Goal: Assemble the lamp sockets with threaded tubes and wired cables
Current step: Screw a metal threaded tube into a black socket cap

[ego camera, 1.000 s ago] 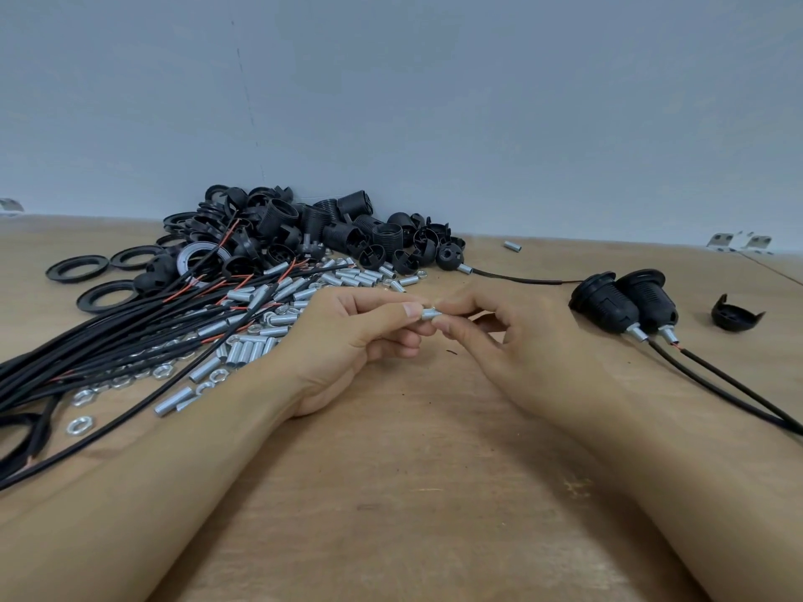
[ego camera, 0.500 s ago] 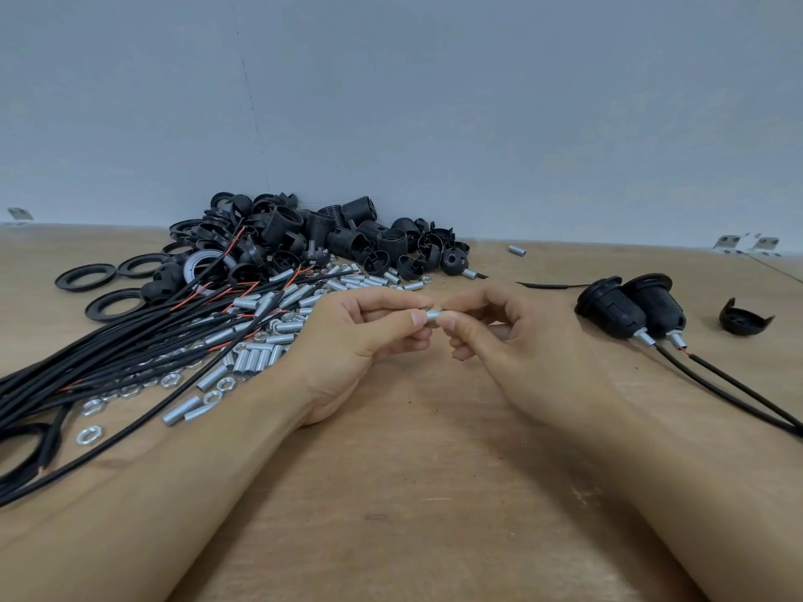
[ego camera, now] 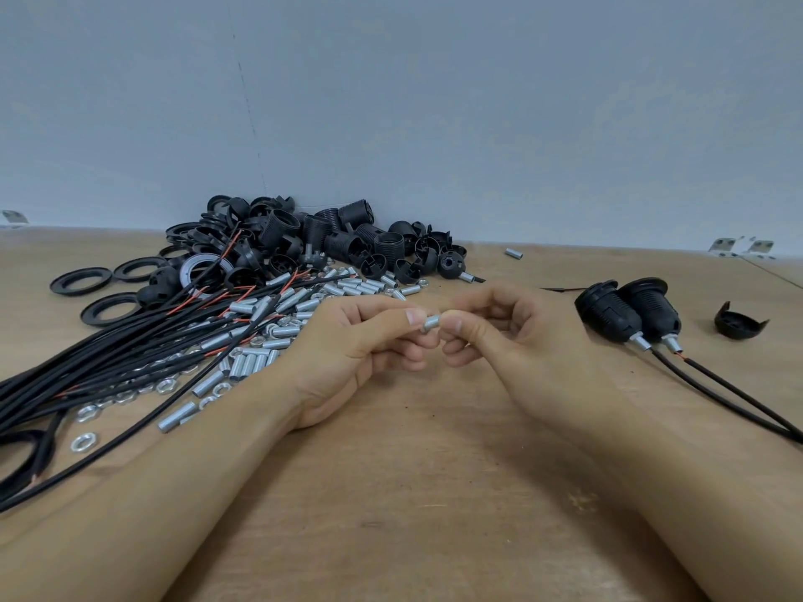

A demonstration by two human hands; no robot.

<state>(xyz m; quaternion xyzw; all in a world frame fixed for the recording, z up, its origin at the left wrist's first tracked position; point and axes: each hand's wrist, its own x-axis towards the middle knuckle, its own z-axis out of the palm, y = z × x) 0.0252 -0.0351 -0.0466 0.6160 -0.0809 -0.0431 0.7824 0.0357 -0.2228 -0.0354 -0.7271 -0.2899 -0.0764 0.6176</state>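
Both hands, left hand (ego camera: pixel 347 341) and right hand (ego camera: pixel 512 336), stayed pinched on the threaded tube (ego camera: pixel 431 322); nut apparently still being threaded, unchanged since earlier.

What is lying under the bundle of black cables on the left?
Under the black cables lie silver threaded tubes and nuts on the table. Whatever lies beneath the thick part is covered.

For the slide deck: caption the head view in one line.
Both hands, left hand and right hand, pinch one threaded tube above the wooden table.
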